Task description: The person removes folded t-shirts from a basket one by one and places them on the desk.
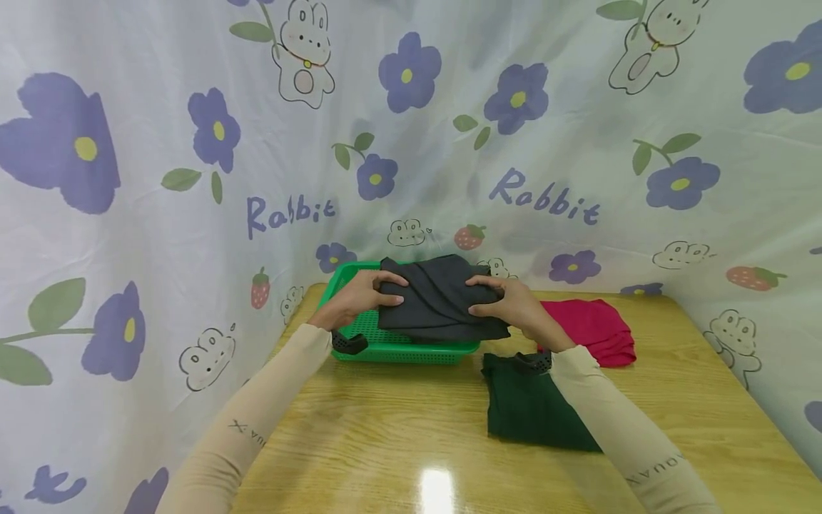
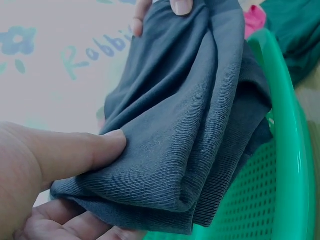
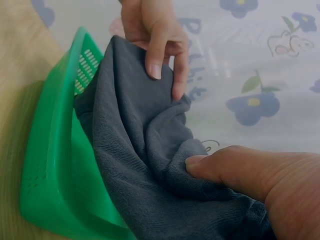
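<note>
A folded dark grey garment (image 1: 437, 300) of soft ribbed cloth is held over a green plastic basket (image 1: 398, 352). My left hand (image 1: 361, 294) pinches its left end, thumb on top and fingers beneath, as the left wrist view shows with the thumb (image 2: 95, 150) on the cloth (image 2: 150, 155). At the other end my right hand (image 1: 510, 305) grips the garment, its thumb (image 3: 225, 167) pressing the upper layer. In the right wrist view the cloth (image 3: 135, 130) sags in loose folds across the basket's rim (image 3: 60, 130).
On the wooden table (image 1: 366, 428), a folded dark green garment (image 1: 533, 407) lies right of the basket, partly under my right forearm. A folded red garment (image 1: 594, 328) lies behind it. A white curtain (image 1: 437, 143) with flowers and rabbits hangs along the back and sides.
</note>
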Available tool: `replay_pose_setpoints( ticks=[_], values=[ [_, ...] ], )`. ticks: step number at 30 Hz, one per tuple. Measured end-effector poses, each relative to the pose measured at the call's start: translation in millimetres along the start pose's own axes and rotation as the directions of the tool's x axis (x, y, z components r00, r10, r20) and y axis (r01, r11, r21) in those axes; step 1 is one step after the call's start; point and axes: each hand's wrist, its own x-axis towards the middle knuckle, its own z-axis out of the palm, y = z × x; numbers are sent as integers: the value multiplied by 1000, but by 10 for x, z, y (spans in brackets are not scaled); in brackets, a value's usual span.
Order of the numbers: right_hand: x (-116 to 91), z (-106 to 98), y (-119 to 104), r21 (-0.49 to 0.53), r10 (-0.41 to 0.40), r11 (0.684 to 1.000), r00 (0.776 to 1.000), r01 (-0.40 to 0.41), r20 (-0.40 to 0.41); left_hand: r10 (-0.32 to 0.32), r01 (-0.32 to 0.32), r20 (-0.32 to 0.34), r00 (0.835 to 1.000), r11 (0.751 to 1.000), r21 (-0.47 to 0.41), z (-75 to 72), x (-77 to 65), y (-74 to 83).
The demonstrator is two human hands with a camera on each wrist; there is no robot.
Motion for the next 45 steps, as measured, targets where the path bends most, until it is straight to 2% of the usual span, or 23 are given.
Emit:
replay_pose_setpoints(
  ticks=[7,15,24,31,45],
  values=[
    [-119,-122,52,-42,-44,998,999,44,-17,25,-25,24,999,1000,-6,103,21,93],
    [-261,-237,77,-26,4,1000,1000,-5,-30,49,-49,39,998,999,1,221,46,192],
    [-428,-385,123,24,4,1000,1000,-3,-31,68,-67,64,996,998,-16,375,80,300],
    [-565,-507,196,-37,3,999,999,-5,-47,92,-90,84,992,996,-28,521,145,330],
    [-814,-708,328,-79,49,995,994,-57,-100,130,-123,134,982,991,-59,844,194,448]
  ],
)
